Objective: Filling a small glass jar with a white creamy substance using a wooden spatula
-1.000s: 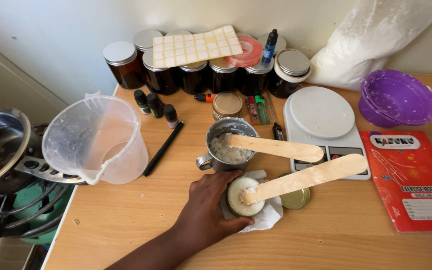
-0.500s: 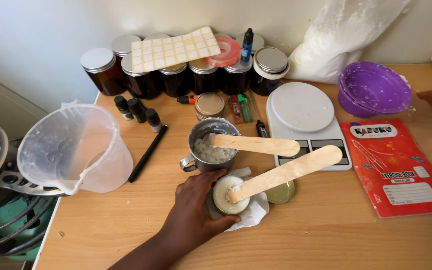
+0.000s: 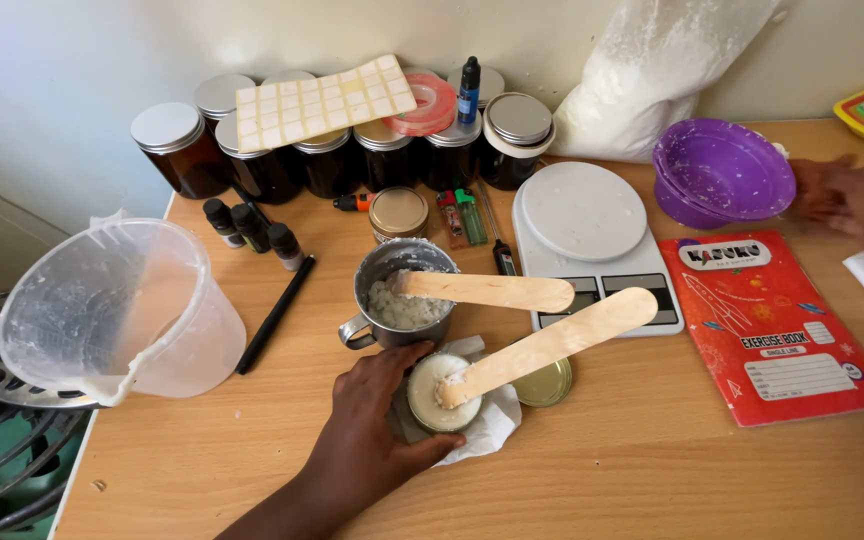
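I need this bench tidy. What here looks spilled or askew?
Nothing is spilled. Two sticks stand tilted, unheld, in the metal cup and small jar. The label sheet lies crooked over the jar lids. The jug sits over the table edge.

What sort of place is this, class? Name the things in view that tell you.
Probably a home workbench for making candles or balms: a wooden table with a row of amber jars, a white kitchen scale and a metal cup of wax-like flakes.
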